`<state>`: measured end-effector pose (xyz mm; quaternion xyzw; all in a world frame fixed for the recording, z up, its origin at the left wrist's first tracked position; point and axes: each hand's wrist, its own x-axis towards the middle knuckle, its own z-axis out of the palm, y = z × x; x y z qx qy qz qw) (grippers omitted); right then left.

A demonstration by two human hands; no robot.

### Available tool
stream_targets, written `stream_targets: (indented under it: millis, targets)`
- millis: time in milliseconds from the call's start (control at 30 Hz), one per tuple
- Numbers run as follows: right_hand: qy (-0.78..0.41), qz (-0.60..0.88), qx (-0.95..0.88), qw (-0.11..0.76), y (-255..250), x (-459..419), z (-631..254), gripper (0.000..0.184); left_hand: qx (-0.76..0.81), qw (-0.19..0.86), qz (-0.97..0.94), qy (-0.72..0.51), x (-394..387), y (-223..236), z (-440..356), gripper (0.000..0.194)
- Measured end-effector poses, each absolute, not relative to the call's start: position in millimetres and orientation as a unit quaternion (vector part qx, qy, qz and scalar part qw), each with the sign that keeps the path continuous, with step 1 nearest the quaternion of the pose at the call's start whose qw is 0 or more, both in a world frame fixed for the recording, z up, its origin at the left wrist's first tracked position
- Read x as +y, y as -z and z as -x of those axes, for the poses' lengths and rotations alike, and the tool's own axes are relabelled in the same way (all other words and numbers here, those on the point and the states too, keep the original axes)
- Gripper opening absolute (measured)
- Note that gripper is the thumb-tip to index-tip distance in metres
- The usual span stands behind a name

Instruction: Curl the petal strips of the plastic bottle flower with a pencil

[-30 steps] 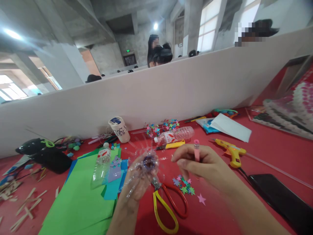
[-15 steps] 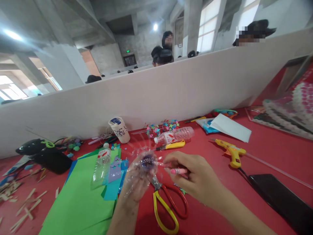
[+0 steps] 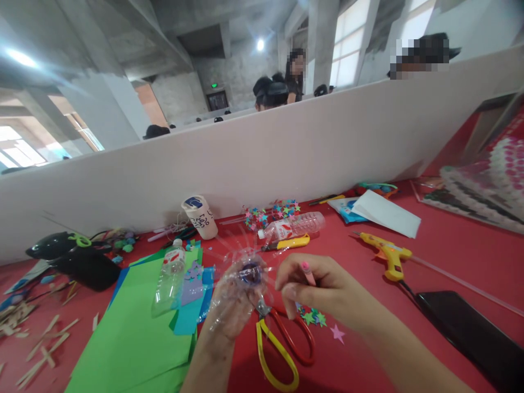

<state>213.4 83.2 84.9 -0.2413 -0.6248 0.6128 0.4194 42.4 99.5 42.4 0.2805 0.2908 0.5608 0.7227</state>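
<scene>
My left hand (image 3: 229,308) is closed around a cut plastic bottle (image 3: 250,273), its clear strips fanning outward from a bluish-purple ring in the middle. To its right, my right hand (image 3: 317,284) has its fingers curled round a pink marker (image 3: 308,272), whose end sticks up between them. Thumb and forefinger are close to the strips; whether they touch one I cannot tell. Below the hands lie scissors (image 3: 282,349) with one yellow and one red handle. Small foam stars (image 3: 313,316) are partly hidden under my right hand, and a pink star (image 3: 338,333) lies beside them.
A yellow cutter knife (image 3: 292,243) and a plastic bottle (image 3: 301,225) lie behind the hands. Left are green sheets (image 3: 131,322), another bottle (image 3: 168,278) and a paper cup (image 3: 200,217). A yellow glue gun (image 3: 387,254) and black phone-like object (image 3: 470,327) are right.
My right hand moved left to the strips with the marker, then drew back a little to the right. The cut bottle in my left hand tilted slightly. A person behind the partition moved right.
</scene>
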Motion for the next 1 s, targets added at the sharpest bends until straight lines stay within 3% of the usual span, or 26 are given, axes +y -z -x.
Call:
stream_targets:
  millis: [267,1000]
  targets:
    - [-0.672,0.259,-0.564,0.404,-88,84,-213,0.006,0.284,0.736,-0.265,-0.555,101,-45,-41,0.014]
    - [-0.678,0.283,-0.546,0.402,-89,83,-216,0.005,0.332,0.721,-0.249,-0.555,96,-60,-47,0.009]
